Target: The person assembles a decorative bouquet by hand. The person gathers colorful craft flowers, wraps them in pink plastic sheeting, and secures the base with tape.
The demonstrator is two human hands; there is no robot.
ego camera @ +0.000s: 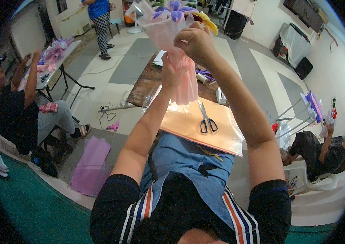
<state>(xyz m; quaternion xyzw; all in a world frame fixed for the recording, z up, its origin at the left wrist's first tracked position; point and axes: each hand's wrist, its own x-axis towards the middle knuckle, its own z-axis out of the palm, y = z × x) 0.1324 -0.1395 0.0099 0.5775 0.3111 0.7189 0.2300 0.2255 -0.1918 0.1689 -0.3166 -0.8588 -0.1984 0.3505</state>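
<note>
A bouquet in pale pink wrapping paper (163, 35) is held up before me. At its top show a purple fuzzy flower (174, 11) and a yellow one (207, 20). My left hand (174, 71) grips the gathered neck, and the pleated pink lower wrap (187, 88) hangs beneath it. Higher up, my right hand (195, 41) has its fingers bent at the wrapping's right edge; whether they pinch the paper is hard to see. Below lie scissors with dark blue handles (206, 120), on a glossy pack of peach sheets (187, 122) over my lap.
A brown wooden table (145, 82) ahead bears a white stapler-like object (220, 96) and purple stems (204, 73). Purple sheets (91, 167), a pink glue gun (113, 126) and a power strip (119, 106) lie on the floor. People sit left and right; another stands behind.
</note>
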